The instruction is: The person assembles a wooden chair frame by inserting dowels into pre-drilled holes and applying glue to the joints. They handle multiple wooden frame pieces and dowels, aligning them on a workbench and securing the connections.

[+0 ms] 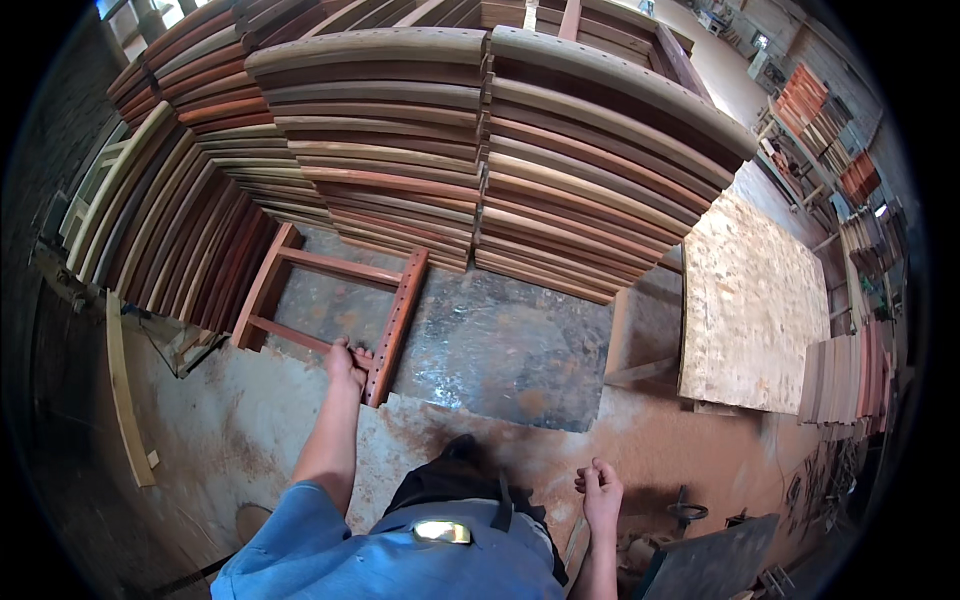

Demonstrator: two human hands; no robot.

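Observation:
My left hand [348, 362] is closed around the near rail of a reddish wooden frame [408, 300]. This frame has two side pieces joined by two crossbars, and a row of dark holes runs along its right side piece. It lies on a dark, scuffed metal tabletop [500, 340], beside the stacked frames. Down at my right side, my right hand [600, 488] hangs away from the table with loosely bent fingers, and I see nothing in it.
Tall stacks of curved wooden frames [390, 100] line the table's far side, with more standing on edge [170, 220] at the left. A pale plywood board [755, 300] is at the right. A handwheel [688, 510] and a dark panel [715, 560] are at lower right.

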